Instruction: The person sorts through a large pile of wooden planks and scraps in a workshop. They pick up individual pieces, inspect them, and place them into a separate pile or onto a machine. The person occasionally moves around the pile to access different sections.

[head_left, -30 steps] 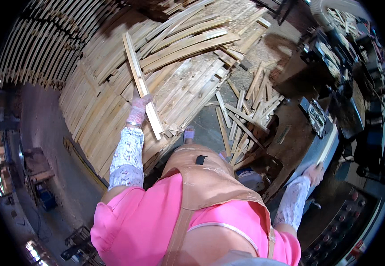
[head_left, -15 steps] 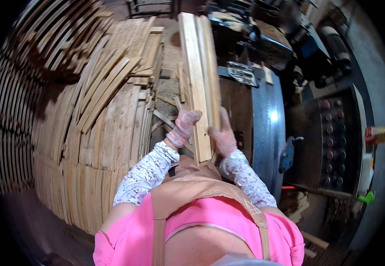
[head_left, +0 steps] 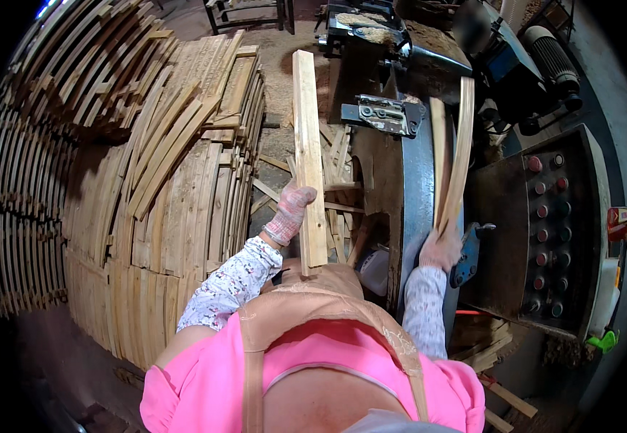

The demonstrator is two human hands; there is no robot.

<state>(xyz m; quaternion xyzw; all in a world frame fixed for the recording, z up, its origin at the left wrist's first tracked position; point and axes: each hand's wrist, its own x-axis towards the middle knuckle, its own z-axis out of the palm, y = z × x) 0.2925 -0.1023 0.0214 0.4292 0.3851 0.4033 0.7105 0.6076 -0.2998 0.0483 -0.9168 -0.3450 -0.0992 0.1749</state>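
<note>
My left hand [head_left: 289,211], in a knit glove, grips a long pale wooden slat [head_left: 307,137] that points away from me, its near end over my apron. My right hand [head_left: 440,249], also gloved, holds two thin wooden strips [head_left: 452,155] upright over the blue-grey machine table [head_left: 414,180]. The two bundles are apart, one on each side of the machine's edge.
Large stacks of wooden slats [head_left: 176,187] fill the left side. Loose offcuts [head_left: 338,209] lie on the floor between the stacks and the machine. A control panel with round buttons [head_left: 548,231] stands at the right, and a metal guide [head_left: 378,114] sits on the machine.
Both hands held one bundle of slats together before; now they have split it, the right hand carrying two strips to the right over the machine, the left keeping one slat.
</note>
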